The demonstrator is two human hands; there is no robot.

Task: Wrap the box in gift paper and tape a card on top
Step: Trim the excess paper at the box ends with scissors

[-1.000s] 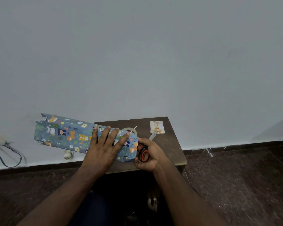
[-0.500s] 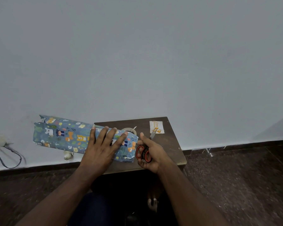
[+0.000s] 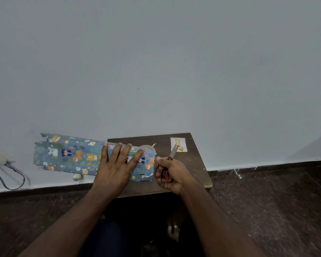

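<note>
Box: not visible as bare card; judged to lie under the gift paper [image 3: 72, 154], beneath the left hand, at the table's left edge.
Gift paper: a blue animal-print sheet folded over into a long flat tube. Its right end lies on the table [image 3: 191, 167]; its left part juts well past the table's left edge, unsupported.
Left hand: the left hand [image 3: 117, 164] lies flat on the paper with fingers straight and spread wide, pressing it down.
Right hand: the right hand [image 3: 170, 173] grips the red-and-black handles of the scissors [image 3: 167, 166], fingers curled through the loops; blades point toward the far right corner, tips over the card.
Tape: a tape roll [image 3: 147, 147] sits just behind the paper, partly hidden by it, a loose tab sticking up.
Card: the card [image 3: 178, 144] lies flat near the far right corner, apart from the paper.
Done, as judged: paper is folded round the box lengthwise; whether the seam is taped cannot be told.
Left, as judged: trim the surplus paper, fold and tape both ends, then tape the card on top.
Stage: early to middle; the card step is untouched.
</note>
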